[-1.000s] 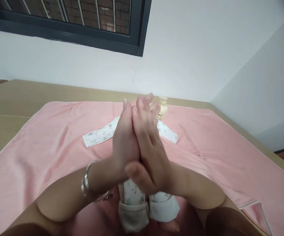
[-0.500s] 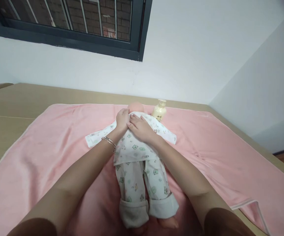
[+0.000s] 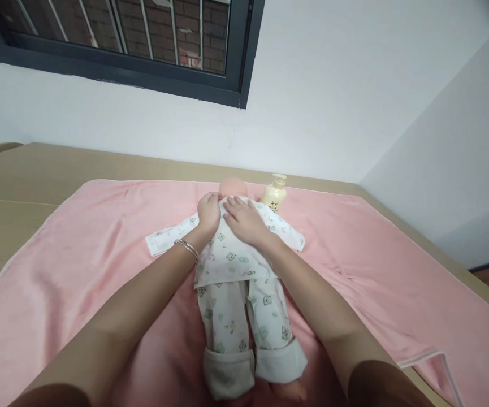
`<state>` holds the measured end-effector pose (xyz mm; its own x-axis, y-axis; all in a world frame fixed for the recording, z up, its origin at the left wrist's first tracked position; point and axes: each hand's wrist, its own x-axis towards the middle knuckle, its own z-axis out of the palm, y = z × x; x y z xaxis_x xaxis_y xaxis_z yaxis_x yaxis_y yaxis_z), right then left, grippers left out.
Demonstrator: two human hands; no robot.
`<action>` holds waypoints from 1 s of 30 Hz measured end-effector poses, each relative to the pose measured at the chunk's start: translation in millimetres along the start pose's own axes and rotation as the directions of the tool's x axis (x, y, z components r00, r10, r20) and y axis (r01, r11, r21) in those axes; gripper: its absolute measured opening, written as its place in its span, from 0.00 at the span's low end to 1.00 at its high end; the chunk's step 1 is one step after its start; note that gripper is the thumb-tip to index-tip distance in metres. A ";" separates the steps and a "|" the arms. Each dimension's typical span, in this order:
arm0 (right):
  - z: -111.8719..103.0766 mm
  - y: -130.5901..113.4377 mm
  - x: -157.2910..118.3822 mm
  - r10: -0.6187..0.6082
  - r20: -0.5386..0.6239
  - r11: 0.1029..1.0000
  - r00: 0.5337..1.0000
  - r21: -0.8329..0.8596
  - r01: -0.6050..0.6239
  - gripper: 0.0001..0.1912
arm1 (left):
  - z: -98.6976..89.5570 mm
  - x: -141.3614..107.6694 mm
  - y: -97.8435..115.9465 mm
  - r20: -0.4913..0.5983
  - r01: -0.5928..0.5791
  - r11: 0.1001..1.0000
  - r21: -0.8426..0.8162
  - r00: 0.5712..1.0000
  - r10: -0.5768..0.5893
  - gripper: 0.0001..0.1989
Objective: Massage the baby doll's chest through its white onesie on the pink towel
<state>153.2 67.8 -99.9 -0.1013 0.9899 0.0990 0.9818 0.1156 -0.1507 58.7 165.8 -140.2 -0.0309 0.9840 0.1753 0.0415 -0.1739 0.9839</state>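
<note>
A baby doll (image 3: 233,265) lies lengthwise before me, dressed in a white long-sleeved top and matching trousers printed with green animals. Its smooth, bare round head (image 3: 233,186) points away from me, with no face showing. My right hand (image 3: 246,219) rests flat on the upper body, fingers apart and pointing toward the head. At the left shoulder, close to the neck, my left hand (image 3: 209,212) is curled against the doll, its fingertips partly hidden. A bracelet circles my left wrist. Both sleeves spread out sideways, and the trouser cuffs (image 3: 229,373) are turned up.
Beneath the doll is a pink blanket (image 3: 100,237) spread over a wooden surface (image 3: 19,175). A cream pump bottle (image 3: 274,193) stands right of the doll's head. Behind are a white wall (image 3: 312,102) and a dark-framed window (image 3: 231,85). The blanket's right front corner is folded.
My two hands have drawn slightly apart near the neck; the right fingers no longer meet the left hand. The doll lies in nearly the same place.
</note>
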 end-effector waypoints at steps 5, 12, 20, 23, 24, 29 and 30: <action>4.8 1.3 0.8 0.247 -0.047 0.969 0.968 -0.009 -0.248 0.34 | -1.5 -5.5 3.5 0.022 -0.019 0.998 0.066 1.000 0.018 0.14; 5.3 -14.3 -10.4 -0.077 0.005 0.997 0.997 -0.016 0.077 0.30 | -6.8 -14.6 8.8 0.058 -0.086 0.944 0.319 0.996 0.071 0.19; 7.4 39.1 18.6 0.156 -0.018 0.987 0.988 0.047 -0.155 0.36 | -7.6 -34.5 16.0 0.249 -0.253 0.730 0.635 0.962 0.116 0.22; 10.2 28.1 13.4 0.238 -0.058 0.971 0.969 0.017 -0.238 0.34 | -9.3 -36.2 17.9 0.327 -0.317 0.654 0.687 0.938 0.112 0.23; 9.5 22.2 10.0 0.247 -0.069 0.969 0.966 0.005 -0.248 0.33 | -10.7 -34.8 18.6 0.346 -0.331 0.635 0.697 0.932 0.106 0.23; -2.6 7.9 -1.9 0.204 -0.058 0.978 0.977 -0.025 -0.206 0.24 | -17.5 -28.6 25.4 0.447 -0.410 0.554 0.724 0.891 0.076 0.22; -4.7 10.6 -0.9 0.193 -0.044 0.981 0.980 -0.017 -0.194 0.23 | -17.6 -30.8 27.7 0.460 -0.422 0.535 0.731 0.885 0.071 0.23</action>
<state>164.5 67.8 -96.9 0.0974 0.9890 0.1110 0.9854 -0.0802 -0.1500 43.2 130.1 -117.7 0.4345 0.8762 0.2086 0.7657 -0.4813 0.4267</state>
